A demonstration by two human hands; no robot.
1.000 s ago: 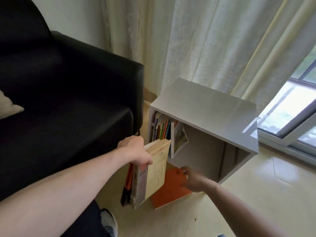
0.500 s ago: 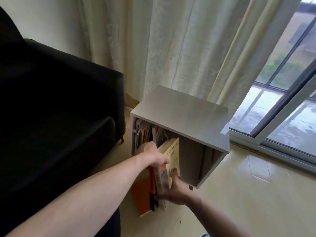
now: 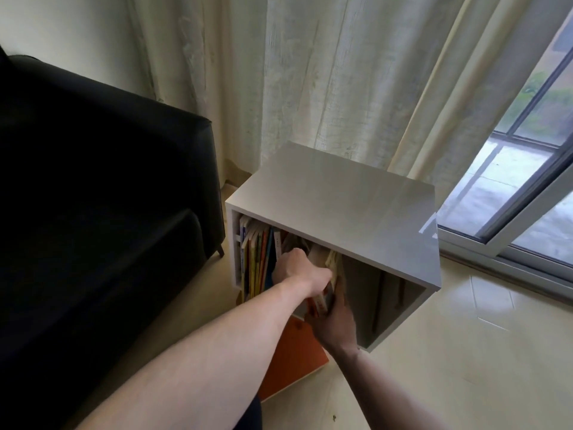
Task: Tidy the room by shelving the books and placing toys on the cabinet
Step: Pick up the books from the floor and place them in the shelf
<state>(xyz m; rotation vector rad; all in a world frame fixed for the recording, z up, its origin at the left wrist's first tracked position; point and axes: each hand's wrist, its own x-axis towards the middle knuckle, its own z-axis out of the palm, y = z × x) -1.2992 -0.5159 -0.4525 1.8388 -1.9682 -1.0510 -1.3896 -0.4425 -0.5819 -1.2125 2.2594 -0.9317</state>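
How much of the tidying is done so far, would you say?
Partly done. A row of books already stands upright at the left of the cabinet. In hand: the left hand grips a small stack and pushes it in beside them, while the right hand steadies it from below. Left: an orange book lies on the floor by the cabinet. No toys are in view, and the cabinet's top is bare.

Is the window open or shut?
Open. The window's sliding frame sits angled away from its track, leaving a gap through which the wet ground outside shows directly.
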